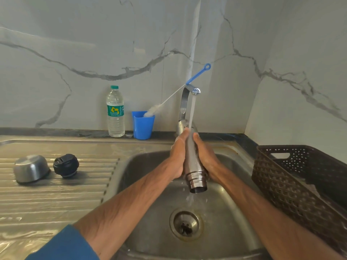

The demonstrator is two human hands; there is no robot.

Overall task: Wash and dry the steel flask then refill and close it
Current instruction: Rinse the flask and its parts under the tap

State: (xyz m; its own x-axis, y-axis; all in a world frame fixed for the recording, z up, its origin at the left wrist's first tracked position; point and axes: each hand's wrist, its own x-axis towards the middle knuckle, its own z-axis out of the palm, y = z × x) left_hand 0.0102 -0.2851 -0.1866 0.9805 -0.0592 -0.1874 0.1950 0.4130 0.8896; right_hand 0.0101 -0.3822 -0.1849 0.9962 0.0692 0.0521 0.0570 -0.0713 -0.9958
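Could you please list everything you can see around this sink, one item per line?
Brushed steel flask: 1, silver, under the running water, open mouth tilted down towards the camera.
Curved chrome tap: 1, silver, behind the basin.
Domed steel cap: 1, silver, rim down on the drainboard, far left.
Round black stopper lid: 1, black, on the drainboard, right of the cap.
Clear plastic water bottle: 1, green label and cap, back ledge.
Blue plastic cup: 1, blue, right of the bottle.
Long bottle brush: 1, blue handle, white bristles, bristles in the cup.
Woven plastic basket: 1, brown, right of the basin.
Stainless steel sink: 1, grey, centre.
Left hand: grips the flask.
Right hand: grips the flask.
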